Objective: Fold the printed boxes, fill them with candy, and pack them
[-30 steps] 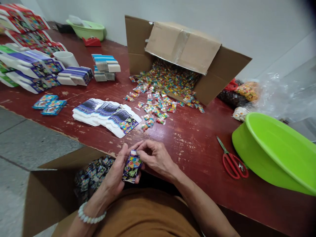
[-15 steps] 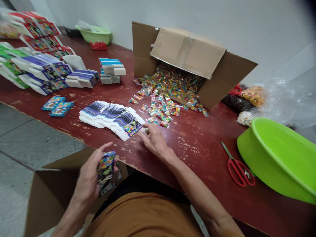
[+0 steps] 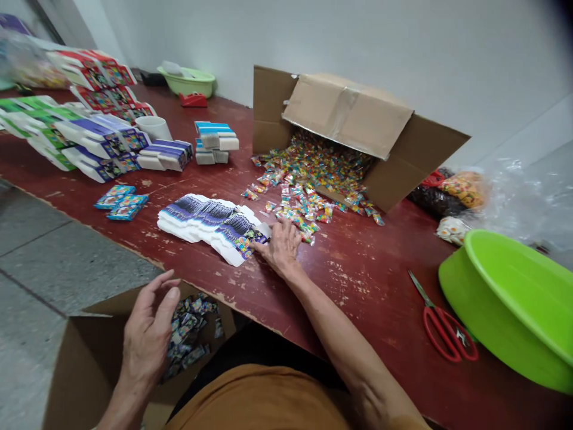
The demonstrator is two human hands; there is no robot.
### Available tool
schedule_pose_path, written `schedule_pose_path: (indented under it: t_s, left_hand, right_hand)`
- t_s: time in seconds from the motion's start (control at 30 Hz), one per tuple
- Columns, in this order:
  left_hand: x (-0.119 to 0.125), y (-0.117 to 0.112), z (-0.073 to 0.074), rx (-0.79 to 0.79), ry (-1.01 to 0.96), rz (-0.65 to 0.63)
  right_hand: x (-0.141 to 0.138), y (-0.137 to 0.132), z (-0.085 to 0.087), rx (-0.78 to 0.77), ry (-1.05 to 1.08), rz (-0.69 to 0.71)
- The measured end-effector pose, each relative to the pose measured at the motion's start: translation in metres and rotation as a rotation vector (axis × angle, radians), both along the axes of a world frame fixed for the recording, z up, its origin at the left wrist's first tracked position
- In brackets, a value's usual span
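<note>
A fanned row of flattened purple-and-white candy cartons (image 3: 201,221) lies on the table. My right hand (image 3: 281,248) is at its right end, thumb and fingers closed about the end of the nearest flat carton (image 3: 245,243). Over the open cardboard box (image 3: 89,352) below the table edge, my left hand (image 3: 150,328) is held with its fingers apart and nothing in it. Several small filled candy boxes (image 3: 190,325) lie jumbled inside that cardboard box.
Wrapped candies (image 3: 308,206) spill from a tipped carton (image 3: 344,110) at the back. Red-handled scissors (image 3: 443,325) and a green basin (image 3: 487,310) are on the right. Carton stacks (image 3: 98,140), a tape roll (image 3: 153,128) and two blue packs (image 3: 123,202) lie left.
My left hand has let go of the small purple candy box and opened. My right hand has closed on the end of the nearest flat carton. The view has shifted slightly.
</note>
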State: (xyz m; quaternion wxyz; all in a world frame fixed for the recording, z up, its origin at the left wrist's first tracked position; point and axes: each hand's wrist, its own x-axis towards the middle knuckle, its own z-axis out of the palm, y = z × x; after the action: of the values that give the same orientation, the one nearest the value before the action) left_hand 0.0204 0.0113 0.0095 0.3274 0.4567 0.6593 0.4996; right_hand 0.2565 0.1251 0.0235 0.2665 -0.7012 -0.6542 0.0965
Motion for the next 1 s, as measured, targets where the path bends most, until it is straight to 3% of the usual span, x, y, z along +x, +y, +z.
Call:
schedule_pose_path:
  t_s: [0.1,0.23,0.3,0.43,0.53,0.6,0.83,0.9,1.0]
  left_hand:
    - [0.013,0.003,0.016,0.019,0.041,-0.034]
    - [0.025,0.008,0.038,0.059,-0.019,-0.138]
    - [0.034,0.009,0.047,-0.033,-0.220,-0.303]
    - [0.060,0.002,0.054,-0.453,-0.733,-0.850]
    - [0.076,-0.006,0.048,-0.526,-0.986,-1.029]
    - [0.082,-0.009,0.045,-0.491,-1.009,-0.997]
    - [0.088,-0.007,0.053,-0.420,-0.716,-0.659]
    - [0.089,-0.005,0.054,-0.405,-0.675,-0.574]
    - [0.094,-0.003,0.051,-0.385,-0.630,-0.564]
  right_hand:
    - [0.007,-0.007,0.008,0.016,0.265,0.025]
    - [0.024,-0.028,0.026,-0.105,0.853,0.348]
    - [0.030,-0.043,0.036,-0.152,1.006,0.518]
    - [0.033,-0.068,0.048,-0.261,1.109,0.692]
    - [0.032,-0.076,0.052,-0.297,1.123,0.720]
    - [0.032,-0.078,0.053,-0.282,1.136,0.722]
    - [0.030,-0.088,0.051,-0.290,1.321,0.617]
    - [0.026,-0.094,0.048,-0.368,1.354,0.592]
    - [0.018,-0.102,0.041,-0.492,1.338,0.517]
